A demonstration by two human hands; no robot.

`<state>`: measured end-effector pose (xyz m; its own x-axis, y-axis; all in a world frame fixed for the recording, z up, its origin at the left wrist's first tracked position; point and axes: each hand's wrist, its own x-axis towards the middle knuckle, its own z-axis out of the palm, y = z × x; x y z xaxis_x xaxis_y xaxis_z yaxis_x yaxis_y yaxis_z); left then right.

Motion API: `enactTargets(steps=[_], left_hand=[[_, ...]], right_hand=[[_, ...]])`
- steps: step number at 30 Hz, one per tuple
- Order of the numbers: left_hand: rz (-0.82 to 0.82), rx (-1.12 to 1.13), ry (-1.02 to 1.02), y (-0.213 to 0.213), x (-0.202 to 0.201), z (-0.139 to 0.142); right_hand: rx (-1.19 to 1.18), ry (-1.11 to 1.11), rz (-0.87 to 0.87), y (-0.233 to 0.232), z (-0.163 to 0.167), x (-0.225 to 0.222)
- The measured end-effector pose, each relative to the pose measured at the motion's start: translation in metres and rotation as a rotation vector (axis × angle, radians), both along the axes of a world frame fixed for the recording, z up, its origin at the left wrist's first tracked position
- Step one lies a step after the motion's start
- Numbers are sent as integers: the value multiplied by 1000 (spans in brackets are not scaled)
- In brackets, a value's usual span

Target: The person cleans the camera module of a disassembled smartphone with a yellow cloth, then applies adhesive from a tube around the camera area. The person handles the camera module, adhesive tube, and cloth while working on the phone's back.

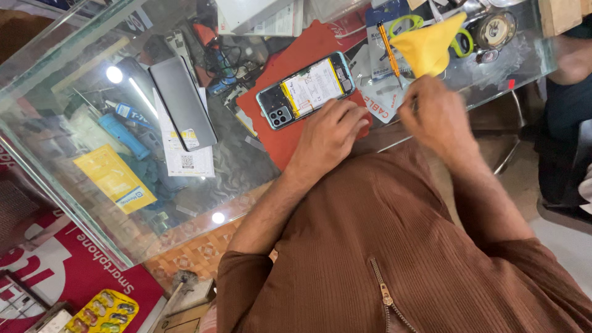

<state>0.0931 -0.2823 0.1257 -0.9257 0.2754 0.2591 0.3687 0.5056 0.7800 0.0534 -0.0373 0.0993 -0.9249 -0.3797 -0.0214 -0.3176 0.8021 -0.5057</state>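
Note:
A phone with its back off (305, 89) lies on a red mat (280, 139) on a glass counter (74, 203), its battery and camera block showing. My left hand (327, 132) rests on the mat with its fingertips against the phone's near edge. To the right, my right hand (435, 111) pinches a yellow cloth (430, 43) and holds it up above the counter.
A grey back cover (182, 102) lies on a paper sheet left of the mat. An orange screwdriver (388, 46), green-handled scissors (464, 42) and a packaged cable sit behind the cloth. Another person's arm (573, 58) is at the right edge. A pill blister (102, 311) lies below the counter.

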Motion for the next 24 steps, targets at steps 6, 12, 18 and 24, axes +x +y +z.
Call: enactTargets(steps=[6,12,18,24], left_hand=[[-49,34,119,-9,-2,-1],[-13,80,108,-17,-6,1],[135,220,29,-23,-9,-3],[194,320,-56,-24,-10,-5]], right_hand=[[-407,-341,95,-38,13,10],[-342,-442,-31,-49,34,-4],[99,299,-20,-50,20,-28],[-42,211,-66,-39,-1,-34]])
